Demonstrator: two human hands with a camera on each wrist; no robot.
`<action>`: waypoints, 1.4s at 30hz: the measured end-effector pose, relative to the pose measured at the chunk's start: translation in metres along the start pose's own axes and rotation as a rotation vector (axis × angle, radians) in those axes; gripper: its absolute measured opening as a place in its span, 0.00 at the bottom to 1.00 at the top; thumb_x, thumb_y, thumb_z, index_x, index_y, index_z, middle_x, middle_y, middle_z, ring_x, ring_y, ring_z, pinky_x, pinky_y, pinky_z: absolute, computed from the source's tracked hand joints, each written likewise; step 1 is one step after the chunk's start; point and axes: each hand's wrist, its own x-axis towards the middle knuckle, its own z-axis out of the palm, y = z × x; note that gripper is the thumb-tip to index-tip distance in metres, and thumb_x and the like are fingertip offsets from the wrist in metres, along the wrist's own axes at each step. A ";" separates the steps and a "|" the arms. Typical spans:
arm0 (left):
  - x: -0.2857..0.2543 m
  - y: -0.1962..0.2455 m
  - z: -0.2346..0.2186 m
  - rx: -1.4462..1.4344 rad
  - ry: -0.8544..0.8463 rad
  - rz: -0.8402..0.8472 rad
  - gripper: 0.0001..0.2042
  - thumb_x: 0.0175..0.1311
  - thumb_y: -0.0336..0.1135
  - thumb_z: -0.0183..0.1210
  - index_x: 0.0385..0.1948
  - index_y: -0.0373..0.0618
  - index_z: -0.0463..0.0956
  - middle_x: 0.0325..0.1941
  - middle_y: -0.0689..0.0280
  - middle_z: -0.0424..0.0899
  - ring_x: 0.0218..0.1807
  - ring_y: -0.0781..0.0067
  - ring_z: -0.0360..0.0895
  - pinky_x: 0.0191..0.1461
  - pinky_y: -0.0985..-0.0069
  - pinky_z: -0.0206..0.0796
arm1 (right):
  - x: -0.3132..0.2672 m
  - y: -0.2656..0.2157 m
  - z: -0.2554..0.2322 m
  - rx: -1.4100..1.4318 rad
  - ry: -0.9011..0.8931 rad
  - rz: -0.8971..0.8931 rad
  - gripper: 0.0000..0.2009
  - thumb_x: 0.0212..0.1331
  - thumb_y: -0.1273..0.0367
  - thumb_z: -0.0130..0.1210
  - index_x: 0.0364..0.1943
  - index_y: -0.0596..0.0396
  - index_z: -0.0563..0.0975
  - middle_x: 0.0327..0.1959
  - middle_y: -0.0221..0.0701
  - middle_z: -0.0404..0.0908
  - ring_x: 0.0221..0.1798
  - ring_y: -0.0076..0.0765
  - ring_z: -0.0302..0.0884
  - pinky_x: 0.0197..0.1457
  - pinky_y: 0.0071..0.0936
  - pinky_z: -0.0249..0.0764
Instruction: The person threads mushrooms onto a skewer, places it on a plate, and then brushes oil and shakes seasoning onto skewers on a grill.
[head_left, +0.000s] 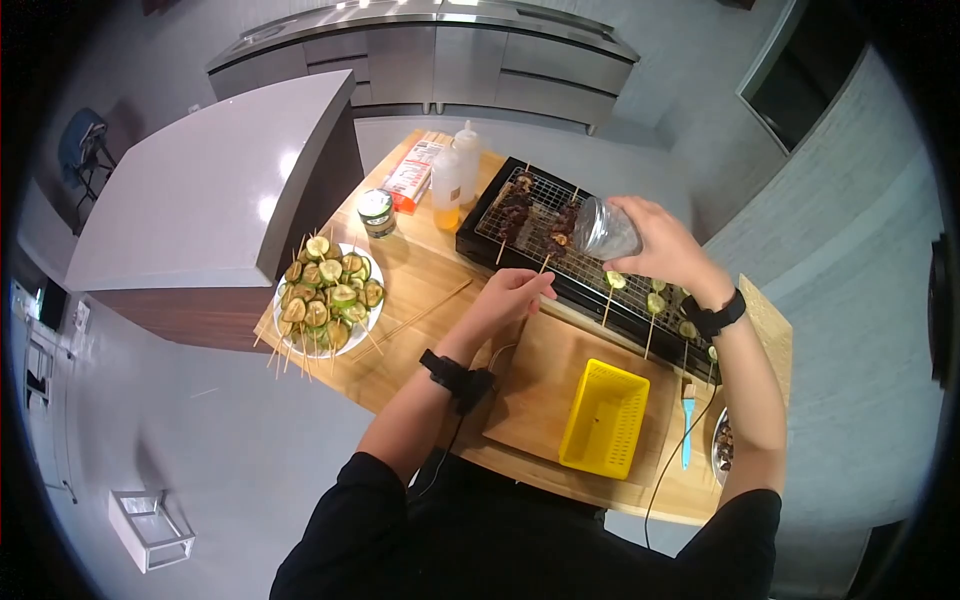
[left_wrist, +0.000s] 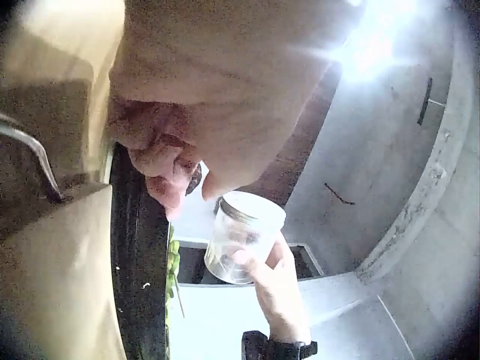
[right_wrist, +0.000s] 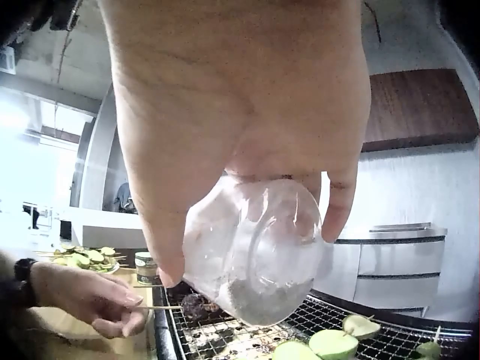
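Observation:
My right hand [head_left: 660, 243] grips a clear jar [head_left: 606, 230], tilted over the grill's wire rack [right_wrist: 247, 341]; some pale grains lie inside it in the right wrist view. Thumb and finger of my left hand [head_left: 508, 300] pinch the end of a wooden skewer at the grill's near edge. That skewer carries dark pieces [head_left: 562, 230] which lie just beside the jar. Another dark skewer [head_left: 515, 208] lies to its left on the grill. Skewers with green slices [head_left: 615, 280] lie on the right part of the rack.
A white plate [head_left: 372, 318] piled with sliced-vegetable skewers stands at the left. Behind are a tin [head_left: 377, 212], squeeze bottles [head_left: 446, 190] and a packet [head_left: 412, 175]. A yellow basket [head_left: 604, 420] sits on a wooden board [head_left: 530, 390]; a blue brush [head_left: 688, 430] and a bowl lie to the right.

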 end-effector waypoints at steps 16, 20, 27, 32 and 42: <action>0.005 0.004 0.007 -0.063 0.025 0.015 0.21 0.76 0.48 0.59 0.29 0.38 0.85 0.20 0.74 0.76 0.25 0.85 0.71 0.31 0.84 0.61 | -0.007 0.003 -0.003 0.042 -0.056 0.068 0.42 0.44 0.59 0.76 0.66 0.59 0.70 0.64 0.48 0.77 0.67 0.55 0.74 0.71 0.41 0.70; 0.003 0.005 0.009 -0.106 0.030 -0.007 0.18 0.74 0.46 0.63 0.30 0.38 0.85 0.20 0.76 0.74 0.25 0.87 0.69 0.31 0.85 0.60 | -0.005 0.012 0.003 0.066 0.062 0.072 0.43 0.44 0.55 0.76 0.66 0.58 0.71 0.63 0.49 0.78 0.68 0.56 0.74 0.70 0.42 0.71; 0.008 -0.008 0.015 -0.086 0.029 0.076 0.17 0.72 0.46 0.64 0.26 0.42 0.83 0.21 0.75 0.76 0.26 0.87 0.69 0.31 0.85 0.59 | 0.005 0.013 0.003 0.112 0.063 0.082 0.43 0.42 0.55 0.78 0.65 0.58 0.72 0.61 0.49 0.79 0.65 0.56 0.76 0.69 0.42 0.72; 0.011 -0.011 0.013 -0.112 0.024 0.061 0.18 0.74 0.45 0.63 0.24 0.43 0.81 0.22 0.75 0.77 0.26 0.87 0.70 0.31 0.85 0.59 | 0.006 0.014 0.004 0.084 0.036 0.090 0.43 0.42 0.55 0.78 0.64 0.59 0.72 0.61 0.49 0.79 0.65 0.56 0.76 0.68 0.41 0.72; 0.012 -0.013 0.013 -0.159 0.006 0.091 0.18 0.76 0.43 0.59 0.24 0.43 0.79 0.22 0.76 0.74 0.27 0.86 0.69 0.31 0.85 0.57 | 0.001 0.021 0.005 0.088 0.066 0.138 0.44 0.43 0.57 0.78 0.66 0.60 0.71 0.63 0.50 0.78 0.67 0.56 0.75 0.70 0.42 0.71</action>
